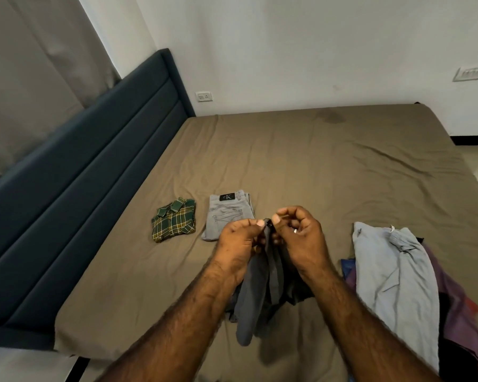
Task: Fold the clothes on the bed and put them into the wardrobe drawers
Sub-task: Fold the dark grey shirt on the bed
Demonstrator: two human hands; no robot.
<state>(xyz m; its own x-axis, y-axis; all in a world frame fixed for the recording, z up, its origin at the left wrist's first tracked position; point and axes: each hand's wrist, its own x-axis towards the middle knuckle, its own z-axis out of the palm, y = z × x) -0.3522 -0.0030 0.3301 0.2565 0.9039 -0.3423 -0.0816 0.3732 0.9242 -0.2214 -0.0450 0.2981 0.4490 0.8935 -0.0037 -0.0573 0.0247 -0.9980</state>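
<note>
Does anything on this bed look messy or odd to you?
Mostly tidy. The odd spots: a dark stain on the bedsheet near the far edge, and an unfolded heap of clothes at the right edge. The green plaid shirt and grey jeans lie neatly folded.

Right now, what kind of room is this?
Likely a home bedroom: a wide bed with a padded headboard, folded jeans and a folded plaid shirt on the sheet, and curtains behind the headboard.
</note>
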